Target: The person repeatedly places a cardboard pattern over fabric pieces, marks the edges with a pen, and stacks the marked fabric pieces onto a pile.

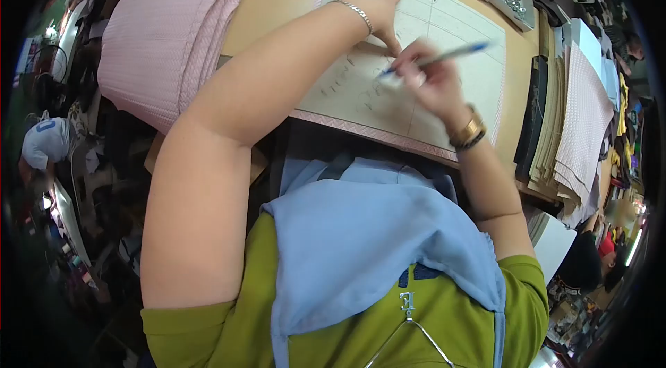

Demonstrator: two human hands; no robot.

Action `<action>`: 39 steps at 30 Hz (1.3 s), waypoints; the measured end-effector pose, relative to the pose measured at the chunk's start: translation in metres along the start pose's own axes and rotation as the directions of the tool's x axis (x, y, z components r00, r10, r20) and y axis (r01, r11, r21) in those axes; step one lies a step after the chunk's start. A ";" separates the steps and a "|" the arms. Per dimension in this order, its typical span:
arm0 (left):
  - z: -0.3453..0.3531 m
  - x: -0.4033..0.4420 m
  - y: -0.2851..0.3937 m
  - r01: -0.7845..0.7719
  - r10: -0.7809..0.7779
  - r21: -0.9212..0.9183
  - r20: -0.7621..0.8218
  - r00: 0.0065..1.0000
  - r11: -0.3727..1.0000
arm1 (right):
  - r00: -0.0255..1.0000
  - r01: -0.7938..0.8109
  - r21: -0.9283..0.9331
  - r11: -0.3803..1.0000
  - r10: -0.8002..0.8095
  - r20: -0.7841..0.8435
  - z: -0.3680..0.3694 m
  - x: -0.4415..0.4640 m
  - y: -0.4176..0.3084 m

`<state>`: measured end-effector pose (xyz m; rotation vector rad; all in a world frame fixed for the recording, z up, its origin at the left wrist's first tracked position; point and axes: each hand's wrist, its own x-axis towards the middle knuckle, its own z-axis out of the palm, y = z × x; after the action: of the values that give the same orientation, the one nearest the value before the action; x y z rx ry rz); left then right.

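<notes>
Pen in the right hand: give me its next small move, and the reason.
Perhaps ease the pen along beside the handwritten marks: the right hand angles the pen's blue lower end toward them, though blur hides whether it touches, and the left hand, spread on the pale sheet, likely steadies it.

Matt paper-like sheet (475,80), plastic-looking pen (454,54), textured pink cloth (163,28), glossy metal wristband (470,130), matt cloth apron (361,229)

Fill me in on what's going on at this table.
A person's right hand holds a pen pointed at a pale, marked sheet; motion blur hides whether the tip touches. The left hand rests on the same sheet, fingers spread. Folded pink material is piled to the left.
</notes>
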<state>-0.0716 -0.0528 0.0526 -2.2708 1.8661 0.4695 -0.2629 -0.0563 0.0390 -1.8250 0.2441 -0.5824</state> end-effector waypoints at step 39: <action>-0.001 -0.001 0.000 -0.080 0.081 0.018 -0.069 0.994 0.997 | 0.950 -0.281 -0.586 0.760 0.135 -0.281 -0.103 -0.185 -0.046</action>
<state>-0.0712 -0.0518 0.0538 -2.2366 1.9941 0.3904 -0.4785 -0.0446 0.0563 -2.3224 0.8749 -0.5873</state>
